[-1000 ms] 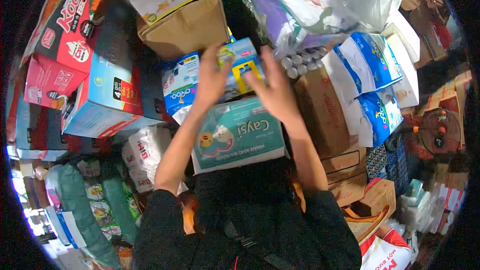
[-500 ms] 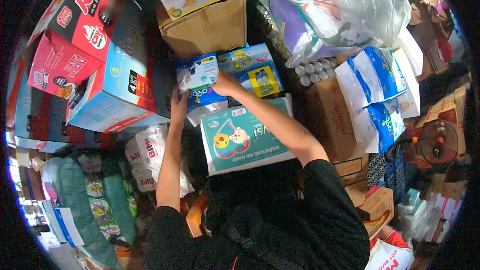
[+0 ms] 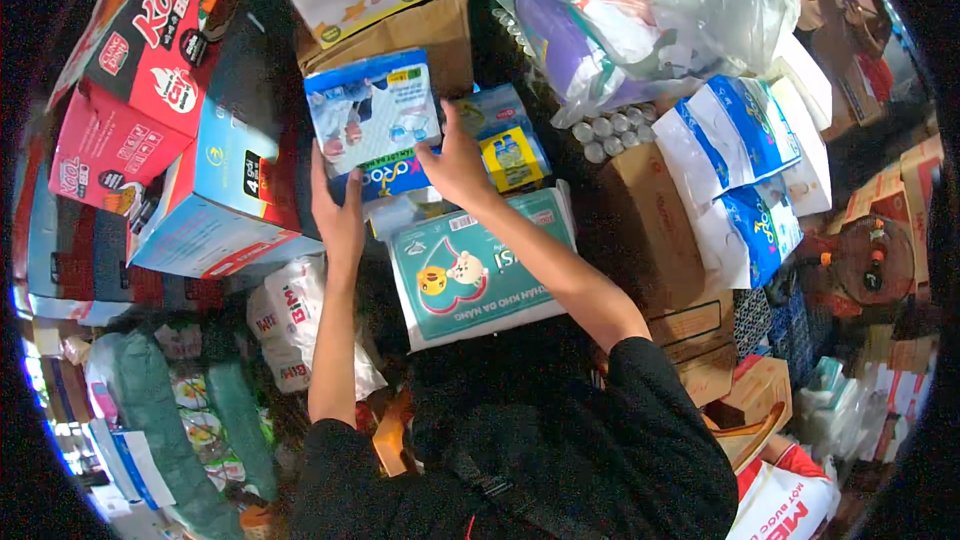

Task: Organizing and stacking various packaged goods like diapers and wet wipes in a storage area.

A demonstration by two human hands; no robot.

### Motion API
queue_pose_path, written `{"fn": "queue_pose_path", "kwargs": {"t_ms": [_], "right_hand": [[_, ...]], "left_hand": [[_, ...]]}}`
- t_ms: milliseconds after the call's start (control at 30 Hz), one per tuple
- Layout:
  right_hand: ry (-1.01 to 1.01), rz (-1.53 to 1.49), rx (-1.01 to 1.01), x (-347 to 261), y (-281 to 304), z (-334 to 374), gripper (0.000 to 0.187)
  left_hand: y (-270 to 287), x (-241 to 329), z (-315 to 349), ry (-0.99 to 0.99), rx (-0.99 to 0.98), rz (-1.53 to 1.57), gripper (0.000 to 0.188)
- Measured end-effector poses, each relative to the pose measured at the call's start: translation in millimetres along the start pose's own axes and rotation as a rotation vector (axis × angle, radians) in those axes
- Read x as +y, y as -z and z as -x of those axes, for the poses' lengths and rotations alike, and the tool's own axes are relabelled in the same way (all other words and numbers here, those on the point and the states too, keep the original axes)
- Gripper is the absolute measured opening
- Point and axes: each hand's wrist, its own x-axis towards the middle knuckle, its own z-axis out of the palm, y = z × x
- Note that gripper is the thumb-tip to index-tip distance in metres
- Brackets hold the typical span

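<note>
The left grip (image 3: 337,217) and right grip (image 3: 462,165) are closed on opposite sides of one blue-and-white baby-pad pack (image 3: 375,115). Below the right grip lies a green dry-wipe pack (image 3: 470,275).

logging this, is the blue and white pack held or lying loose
The blue and white pack is held: left hand gripping its lower left, right hand its lower right. Any support underneath cannot be told.

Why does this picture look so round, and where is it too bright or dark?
Head view: the fisheye lens leaves curved black corners; far-left patches are washed out; the plastic bag shows whitish glare; the shirt sinks to near-black; left hand and right hand look fairly sharp.
</note>
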Motion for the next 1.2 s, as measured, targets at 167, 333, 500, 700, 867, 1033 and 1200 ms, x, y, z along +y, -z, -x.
{"fn": "queue_pose_path", "kwargs": {"t_ms": [167, 333, 500, 700, 867, 1033, 1200], "right_hand": [[0.235, -0.138, 0.204, -50.3, 54.4, 28.7, 0.068], [0.433, -0.031, 0.436, -79.7, 115.0, 69.0, 0.063], [0.474, 0.122, 0.586, -71.4, 161.4, 108.7, 0.066], [0.323, 0.128, 0.793, -38.7, 206.6, 171.3, 0.064], [0.100, -0.195, 1.055, -20.9, 249.7, 238.9, 0.062], [0.307, -0.339, 1.360, -8.0, 295.8, 273.9, 0.063], [0.300, -0.422, 1.495, 2.9, 343.1, 295.1, 0.063]], "left_hand": [[-5.2, 71.1, -10.3, -0.114, 0.056, 0.039, 0.074], [-21.4, 121.5, -4.6, -0.079, -0.037, 0.212, 0.073], [-53.5, 156.7, 20.6, 0.031, -0.232, 0.393, 0.074], [-100.3, 196.9, 65.1, 0.046, -0.445, 0.345, 0.081], [-144.4, 243.3, 93.6, -0.052, -0.714, 0.820, 0.083], [-188.5, 289.3, 110.6, -0.399, -0.841, 0.845, 0.070], [-241.7, 325.4, 128.8, -0.518, -0.806, 0.784, 0.070]]}}
